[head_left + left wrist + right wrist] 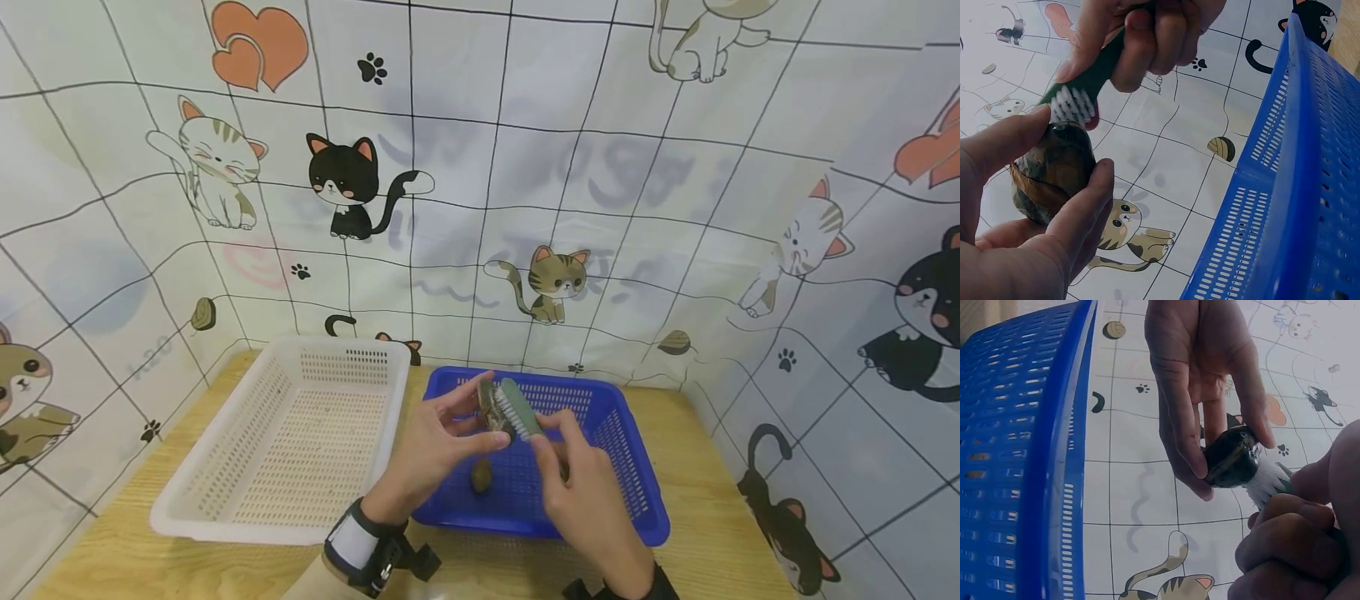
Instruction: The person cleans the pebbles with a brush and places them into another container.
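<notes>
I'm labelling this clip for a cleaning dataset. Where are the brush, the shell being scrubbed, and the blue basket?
brush (1072, 105), left wrist view, on its white bristles.
shell (1054, 178), left wrist view, on its brown domed face.
blue basket (637, 467), head view, on its right wall.

Shell between fingers, against brush

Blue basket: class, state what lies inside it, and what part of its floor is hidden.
Inside the blue basket one small brownish shell-like object lies on the floor. The left hand and right hand, held above, cover the middle floor.
</notes>
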